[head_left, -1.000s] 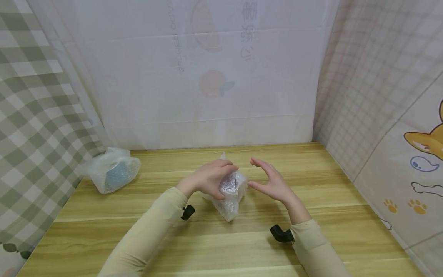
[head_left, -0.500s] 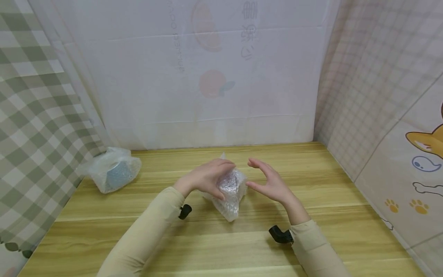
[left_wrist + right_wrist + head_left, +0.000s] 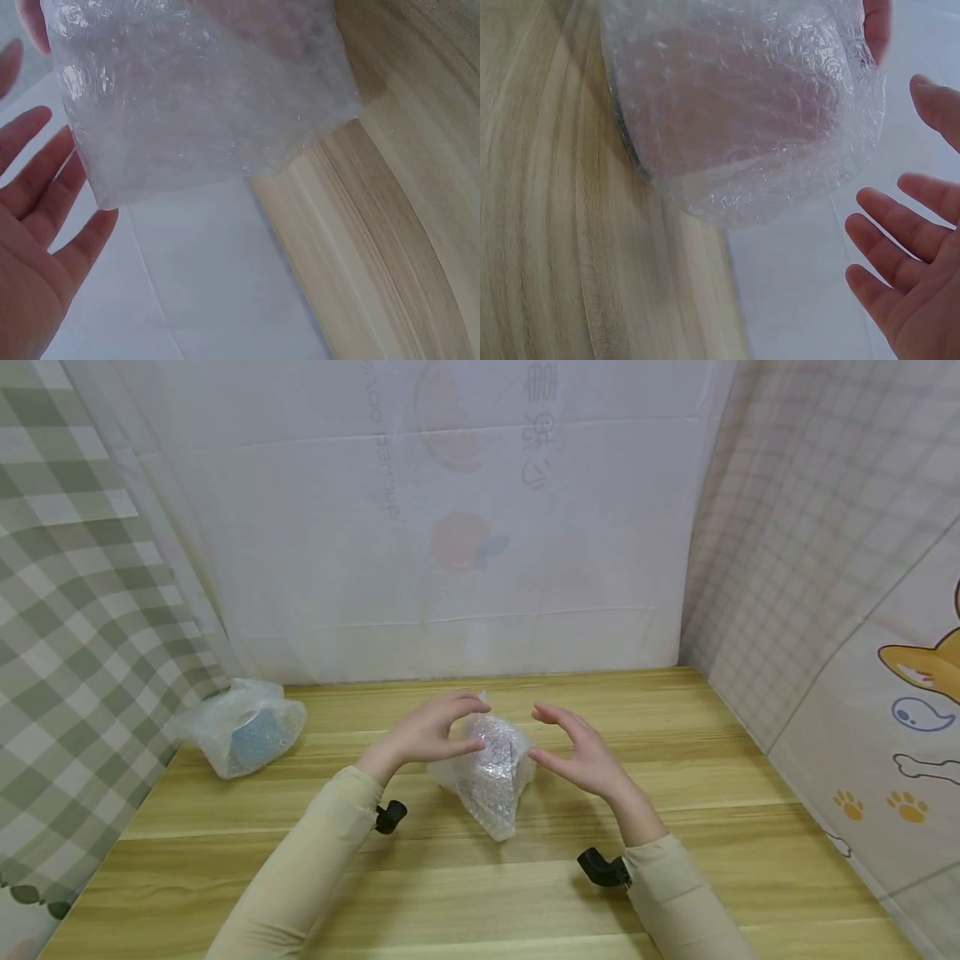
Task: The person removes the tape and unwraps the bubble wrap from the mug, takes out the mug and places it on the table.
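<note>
A bubble-wrapped item (image 3: 491,777) stands on the table between the two hands, one wrap corner pointing to the near edge. What the wrap covers cannot be told; a pinkish area with a dark curved edge shows through the bubble wrap (image 3: 735,97) in the right wrist view. To its left is my left hand (image 3: 427,731), thumb and fingers apart in a loose curve; whether the fingertips touch the wrap is unclear. My right hand (image 3: 585,756) is at the other side, fingers spread and thumb near the wrap. Neither hand grips anything.
Another bubble-wrapped bundle (image 3: 251,731), with a light blue part inside, lies at the table's back left. White cloth (image 3: 585,560) hangs behind the wooden table (image 3: 480,902). Checked cloth (image 3: 90,635) lines the left side, and a printed sheet (image 3: 832,693) the right.
My left hand has drawn back to the left from over the wrapped item, uncovering more of it. My right hand has shifted slightly left.
</note>
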Demonstrator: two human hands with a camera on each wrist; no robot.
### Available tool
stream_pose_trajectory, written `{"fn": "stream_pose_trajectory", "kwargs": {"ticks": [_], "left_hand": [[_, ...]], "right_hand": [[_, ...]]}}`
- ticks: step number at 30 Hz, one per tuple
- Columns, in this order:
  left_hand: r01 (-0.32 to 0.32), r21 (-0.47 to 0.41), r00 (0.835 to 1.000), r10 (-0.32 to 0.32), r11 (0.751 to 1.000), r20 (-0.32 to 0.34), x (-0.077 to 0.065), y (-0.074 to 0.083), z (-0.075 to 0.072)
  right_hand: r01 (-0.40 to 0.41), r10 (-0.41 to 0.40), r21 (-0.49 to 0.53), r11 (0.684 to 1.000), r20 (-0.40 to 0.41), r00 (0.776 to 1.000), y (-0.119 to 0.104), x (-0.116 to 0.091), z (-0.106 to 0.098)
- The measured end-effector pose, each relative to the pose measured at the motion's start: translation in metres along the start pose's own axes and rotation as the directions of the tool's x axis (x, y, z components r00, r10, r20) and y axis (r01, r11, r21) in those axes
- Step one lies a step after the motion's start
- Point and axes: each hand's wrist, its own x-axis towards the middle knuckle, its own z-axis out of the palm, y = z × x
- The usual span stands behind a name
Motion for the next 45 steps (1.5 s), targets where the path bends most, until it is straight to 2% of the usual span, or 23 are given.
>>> {"fn": "stream_pose_trajectory", "kwargs": {"ticks": [5,13,24,35,40,45], "left_hand": [[0.029,0.066,0.999,-0.026,0.997,-0.037,0.001,0.004,0.0],[0.123,0.144,0.99,-0.112,0.982,-0.083,0.002,0.012,0.001],[0.195,0.27,0.98,-0.176,0.943,-0.093,0.012,0.022,0.003],[0.213,0.275,0.977,-0.207,0.938,-0.05,0.018,0.027,0.005],[0.221,0.274,0.975,-0.212,0.936,-0.062,0.02,0.028,0.006],[0.243,0.23,0.97,-0.23,0.942,-0.082,0.023,0.027,0.009]], "right_hand": [[-0.002,0.002,-0.011,1.0,-0.006,1.0,-0.002,0.002,0.002],[0.002,-0.002,-0.011,1.0,-0.012,1.0,-0.002,0.003,0.004],[0.002,-0.003,-0.016,1.0,-0.013,1.0,-0.002,0.006,0.011],[-0.063,0.061,0.045,0.997,0.035,0.997,-0.003,0.006,0.018],[-0.094,0.089,0.085,0.992,0.057,0.994,-0.006,0.006,0.02],[-0.113,0.109,0.076,0.991,0.05,0.993,-0.008,0.006,0.022]]}}
